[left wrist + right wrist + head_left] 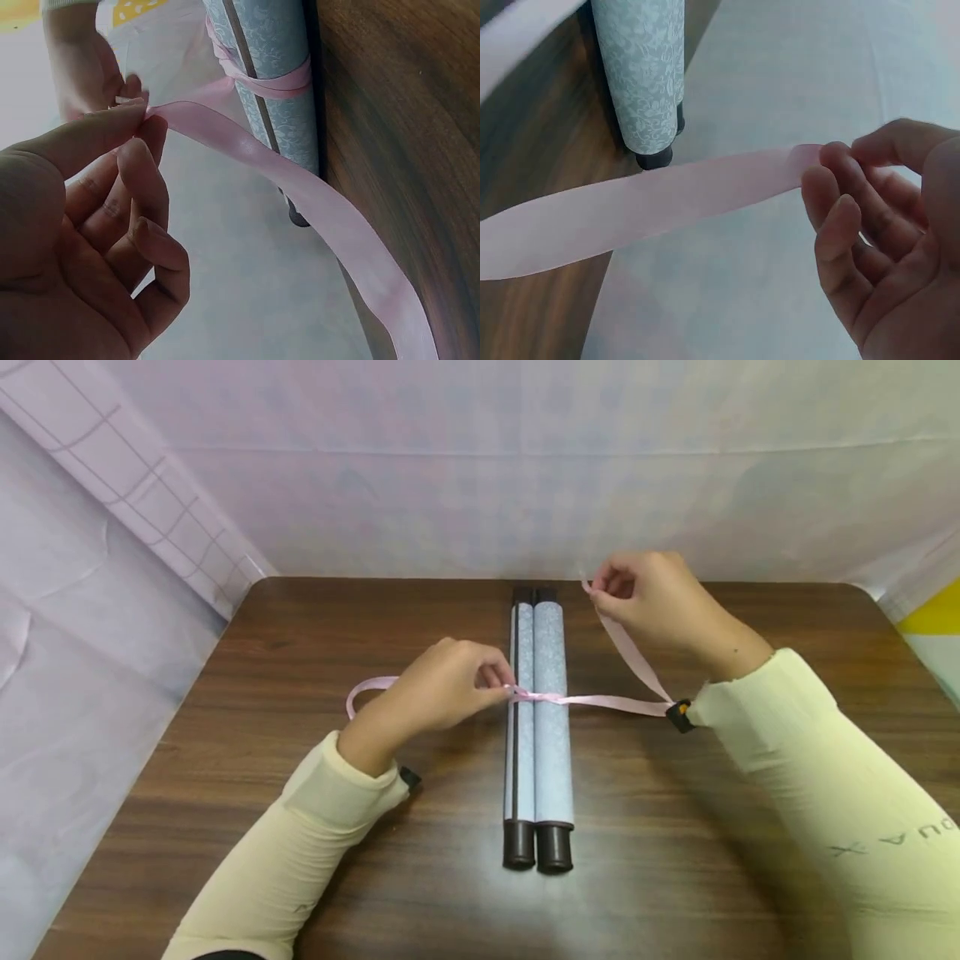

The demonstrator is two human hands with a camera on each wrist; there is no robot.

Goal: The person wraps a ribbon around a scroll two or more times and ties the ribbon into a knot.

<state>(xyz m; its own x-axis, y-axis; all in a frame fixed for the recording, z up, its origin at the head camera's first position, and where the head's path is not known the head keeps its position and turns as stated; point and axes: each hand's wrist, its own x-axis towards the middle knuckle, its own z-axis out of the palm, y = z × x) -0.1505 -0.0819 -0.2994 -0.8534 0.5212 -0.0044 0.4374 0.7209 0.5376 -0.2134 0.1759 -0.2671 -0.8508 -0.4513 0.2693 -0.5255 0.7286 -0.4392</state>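
Observation:
Two light-blue patterned scrolls with dark end caps lie side by side on the table, lengthwise away from me. A pink ribbon crosses round their middle, with a twist or knot on top. My left hand pinches the ribbon just left of the scrolls, and a loop of it shows behind that wrist. Up and to the right, my right hand pinches the other tail near its end, raised above the table. In the right wrist view that tail of ribbon stretches flat from the fingertips.
The brown wooden table ends at a pale cloth backdrop just behind the scrolls' far caps. White sheeting hangs at the left. Something yellow shows at the right edge. Small black devices sit under both cuffs.

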